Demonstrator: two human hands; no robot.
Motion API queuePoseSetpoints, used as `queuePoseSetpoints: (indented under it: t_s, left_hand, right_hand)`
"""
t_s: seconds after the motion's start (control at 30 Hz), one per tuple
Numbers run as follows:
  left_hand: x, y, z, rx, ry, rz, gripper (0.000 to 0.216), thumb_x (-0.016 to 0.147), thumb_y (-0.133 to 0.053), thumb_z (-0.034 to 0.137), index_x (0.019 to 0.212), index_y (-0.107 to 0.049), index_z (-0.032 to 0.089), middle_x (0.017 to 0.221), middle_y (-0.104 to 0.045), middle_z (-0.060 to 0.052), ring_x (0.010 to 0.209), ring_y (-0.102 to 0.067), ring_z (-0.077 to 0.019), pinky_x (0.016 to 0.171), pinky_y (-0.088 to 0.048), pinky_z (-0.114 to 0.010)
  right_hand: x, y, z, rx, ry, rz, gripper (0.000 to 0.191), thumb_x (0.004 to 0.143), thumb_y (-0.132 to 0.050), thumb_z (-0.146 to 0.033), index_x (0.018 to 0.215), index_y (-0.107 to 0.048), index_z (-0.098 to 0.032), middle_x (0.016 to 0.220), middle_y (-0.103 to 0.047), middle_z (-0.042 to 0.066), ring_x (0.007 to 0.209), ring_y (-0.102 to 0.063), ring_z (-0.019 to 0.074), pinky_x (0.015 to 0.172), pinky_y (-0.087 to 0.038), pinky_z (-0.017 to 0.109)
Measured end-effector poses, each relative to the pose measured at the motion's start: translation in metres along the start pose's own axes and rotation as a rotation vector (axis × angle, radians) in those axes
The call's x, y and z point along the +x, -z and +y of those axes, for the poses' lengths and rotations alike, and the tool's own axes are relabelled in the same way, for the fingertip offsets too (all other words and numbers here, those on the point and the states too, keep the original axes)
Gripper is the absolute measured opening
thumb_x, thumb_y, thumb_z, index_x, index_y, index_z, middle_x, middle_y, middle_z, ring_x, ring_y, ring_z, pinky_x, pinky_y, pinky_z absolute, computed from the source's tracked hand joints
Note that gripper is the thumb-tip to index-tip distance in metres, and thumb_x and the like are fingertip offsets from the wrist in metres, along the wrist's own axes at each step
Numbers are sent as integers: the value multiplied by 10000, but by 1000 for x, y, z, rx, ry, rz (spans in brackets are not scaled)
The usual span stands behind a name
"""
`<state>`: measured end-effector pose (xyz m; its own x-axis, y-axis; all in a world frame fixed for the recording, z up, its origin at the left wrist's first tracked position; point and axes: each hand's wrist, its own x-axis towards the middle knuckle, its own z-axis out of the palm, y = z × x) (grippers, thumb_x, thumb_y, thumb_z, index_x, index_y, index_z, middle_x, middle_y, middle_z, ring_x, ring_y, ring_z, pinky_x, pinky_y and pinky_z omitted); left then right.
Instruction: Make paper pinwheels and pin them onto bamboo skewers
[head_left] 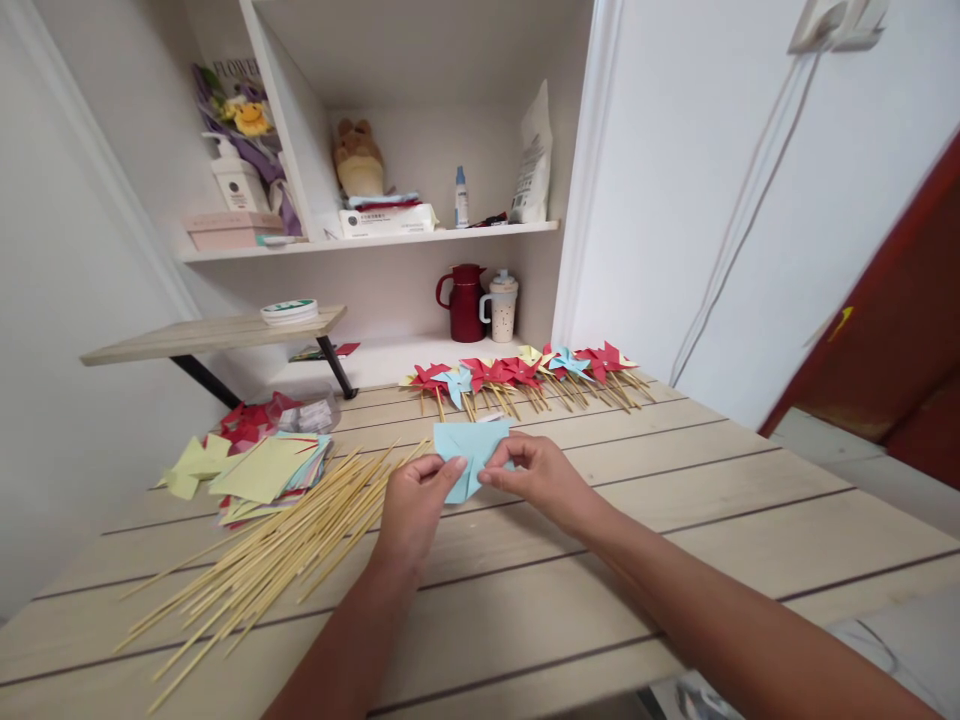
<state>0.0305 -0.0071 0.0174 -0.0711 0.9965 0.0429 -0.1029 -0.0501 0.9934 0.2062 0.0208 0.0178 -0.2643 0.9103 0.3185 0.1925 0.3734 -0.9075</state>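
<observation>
Wht wall (675,180) w/ socket (814,25); dk-red panel (885,350) R; shelf unit (450,70) behind plank tbl (720,480).

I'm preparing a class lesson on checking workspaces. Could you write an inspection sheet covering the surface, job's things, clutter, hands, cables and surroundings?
Surface: pale table with dark lines between boards.
Job's things: creased blue paper; loose pile of thin sticks; paper stack; pinwheels on sticks along the back.
Clutter: clear container and red paper pieces behind the stack.
Hands: left hand and right hand both pinch the blue paper.
Cables: pale cord hanging from a wall socket; nothing seen on the tabletop.
Surroundings: red jug and speckled cup beneath a white shelf.
</observation>
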Motion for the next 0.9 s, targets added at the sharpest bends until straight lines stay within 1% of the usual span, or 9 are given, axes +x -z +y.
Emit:
queuePoseSetpoints:
  t_s: [0.17,0.33,0.5,0.7,0.8,0.9]
  left_hand:
    - [-2,-2,2,-2,-17,11,282,650,-816,421,671,-721,156,659,-658,-10,627,-542,-135,639,-405,-244]
    - [-1,-3,2,-5,-11,1,277,650,-818,416,715,-742,157,689,-676,-17,658,-559,-142,669,-418,-249]
    - [1,-2,1,2,-13,15,281,632,-830,411,693,-738,153,686,-682,-19,649,-558,-138,654,-414,-245]
    - [1,-3,1,-15,-4,25,307,623,-833,422,713,-745,143,686,-702,-32,639,-575,-147,650,-426,-253]
    - [-1,-3,2,-20,0,20,322,628,-830,435,749,-754,146,681,-703,-33,650,-589,-159,658,-435,-261]
    - [-2,-3,2,-2,-4,22,324,634,-826,446,719,-740,145,664,-690,-27,619,-567,-145,625,-417,-251]
  right_hand:
    - [-1,0,-1,9,1,22,221,695,-763,-320,641,-584,-202,682,-611,-11,679,-531,159,654,-389,288]
    - [-1,-2,-1,52,-23,34,243,676,-770,-310,660,-549,-209,684,-607,-11,662,-520,153,621,-381,277]
    - [-1,-1,0,93,-28,37,258,677,-773,-321,662,-541,-210,663,-586,-24,631,-493,142,596,-355,269]
    - [0,-1,1,212,-10,-1,264,723,-762,-340,690,-533,-213,609,-611,-28,588,-512,142,586,-359,274]
    - [0,-1,1,242,-22,8,273,724,-767,-347,699,-530,-214,609,-619,-27,583,-528,143,581,-365,273]
    - [0,-1,2,250,-24,13,261,737,-759,-340,709,-531,-215,610,-617,-27,584,-537,144,573,-365,271]
